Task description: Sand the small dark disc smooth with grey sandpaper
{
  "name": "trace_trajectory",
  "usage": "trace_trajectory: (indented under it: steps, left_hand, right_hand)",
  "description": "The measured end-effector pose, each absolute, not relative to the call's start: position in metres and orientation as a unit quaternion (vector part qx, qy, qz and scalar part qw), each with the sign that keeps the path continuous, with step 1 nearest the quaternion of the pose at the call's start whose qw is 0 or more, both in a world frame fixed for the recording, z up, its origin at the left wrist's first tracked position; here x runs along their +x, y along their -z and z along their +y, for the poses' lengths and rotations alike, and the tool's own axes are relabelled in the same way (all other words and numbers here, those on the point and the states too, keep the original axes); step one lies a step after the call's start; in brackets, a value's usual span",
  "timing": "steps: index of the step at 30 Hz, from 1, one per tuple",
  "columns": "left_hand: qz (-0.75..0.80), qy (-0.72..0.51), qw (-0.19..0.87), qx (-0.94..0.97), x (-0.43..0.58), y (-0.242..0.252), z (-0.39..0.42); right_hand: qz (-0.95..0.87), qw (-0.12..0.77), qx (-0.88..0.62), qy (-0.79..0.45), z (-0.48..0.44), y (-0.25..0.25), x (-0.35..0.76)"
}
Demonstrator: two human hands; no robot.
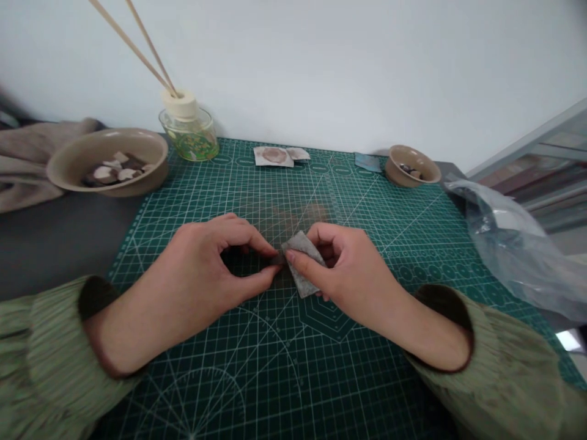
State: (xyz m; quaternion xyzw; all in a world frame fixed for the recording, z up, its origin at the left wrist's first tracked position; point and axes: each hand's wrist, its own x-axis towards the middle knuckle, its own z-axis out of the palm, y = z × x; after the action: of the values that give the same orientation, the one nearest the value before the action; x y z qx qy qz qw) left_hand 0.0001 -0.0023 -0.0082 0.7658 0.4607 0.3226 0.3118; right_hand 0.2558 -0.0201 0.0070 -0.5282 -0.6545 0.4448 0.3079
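Over the middle of the green cutting mat (220,391), my left hand (206,263) pinches a small dark brown piece (277,260) between thumb and fingertips; most of it is covered. My right hand (353,263) grips a folded grey sheet of sandpaper (305,275), thumb on its face and fingers behind. The sandpaper's left edge meets the brown piece at the left fingertips. Brownish dust smudges (298,212) mark the mat just beyond both hands.
A larger bowl (68,174) with several wood-like pieces stands left, near a cloth (27,159) and a reed diffuser (192,131). At the back lie a stained white sheet (261,157) and a blue-grey piece (368,162). Right are a smaller bowl (398,171) and a plastic bag (518,244).
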Motion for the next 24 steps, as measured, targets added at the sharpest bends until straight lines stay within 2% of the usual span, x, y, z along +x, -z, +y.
trace_trajectory:
  steps: [16, 24]
  left_hand:
    - [0.466, -0.313, 0.349, 0.751, -0.0005, 0.0053, -0.0037]
    - [0.464, -0.319, 0.345, 0.751, -0.004, 0.0037, -0.0066]
  right_hand:
    - [-0.593, 0.309, -0.514, -0.537, -0.0206, -0.0097, 0.2588]
    - [-0.649, 0.328, -0.514, -0.456, -0.0241, -0.0101, 0.2528]
